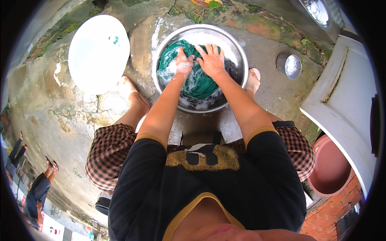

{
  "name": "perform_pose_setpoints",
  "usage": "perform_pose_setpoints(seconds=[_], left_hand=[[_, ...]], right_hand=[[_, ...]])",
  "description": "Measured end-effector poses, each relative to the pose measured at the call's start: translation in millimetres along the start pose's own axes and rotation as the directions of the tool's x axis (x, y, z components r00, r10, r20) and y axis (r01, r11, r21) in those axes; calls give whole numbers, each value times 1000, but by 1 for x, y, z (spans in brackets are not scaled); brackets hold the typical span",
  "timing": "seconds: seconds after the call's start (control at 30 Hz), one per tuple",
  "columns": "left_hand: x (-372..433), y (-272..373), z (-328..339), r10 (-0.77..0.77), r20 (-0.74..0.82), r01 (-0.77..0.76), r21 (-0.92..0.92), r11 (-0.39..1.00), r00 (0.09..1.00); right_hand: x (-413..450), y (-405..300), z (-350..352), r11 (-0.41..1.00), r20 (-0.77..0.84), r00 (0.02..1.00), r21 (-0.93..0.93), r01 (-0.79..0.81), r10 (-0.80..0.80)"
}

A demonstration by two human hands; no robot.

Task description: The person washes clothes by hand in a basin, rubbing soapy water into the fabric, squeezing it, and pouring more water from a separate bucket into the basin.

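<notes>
A round metal basin (239, 48) stands on the concrete between my feet, holding green cloth (200, 86), dark cloth (231, 68) and white suds. My left hand (183, 62) is on the left part of the green cloth, foam over its back, with the thumb pointing right; its fingers are partly hidden and seem to grip the fabric. Just right of it, my right hand (212, 60) lies palm down on the same cloth, fingers spread.
A white oval basin or lid (96, 57) lies at left. At right are a small metal pot (291, 66), a white panel (349, 78) and a reddish tub (328, 165). A metal bowl (316, 12) is at upper right. Other people (39, 195) are far left.
</notes>
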State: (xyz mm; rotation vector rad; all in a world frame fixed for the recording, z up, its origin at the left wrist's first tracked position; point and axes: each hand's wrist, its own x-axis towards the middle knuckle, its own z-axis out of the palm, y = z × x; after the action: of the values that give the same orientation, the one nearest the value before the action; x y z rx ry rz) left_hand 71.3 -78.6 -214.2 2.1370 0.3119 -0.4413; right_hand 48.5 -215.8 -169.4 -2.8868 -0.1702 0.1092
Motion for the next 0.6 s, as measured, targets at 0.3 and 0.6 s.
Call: perform_pose_setpoints(seconds=[0.3, 0.6], left_hand=[[23, -30, 35, 34, 259, -64, 108, 992, 965], [-22, 19, -5, -178, 385, 421, -869, 259, 906]], right_hand=[[16, 6, 43, 926, 714, 629, -75, -369, 308], [3, 0, 45, 902, 128, 927, 218, -372, 352]])
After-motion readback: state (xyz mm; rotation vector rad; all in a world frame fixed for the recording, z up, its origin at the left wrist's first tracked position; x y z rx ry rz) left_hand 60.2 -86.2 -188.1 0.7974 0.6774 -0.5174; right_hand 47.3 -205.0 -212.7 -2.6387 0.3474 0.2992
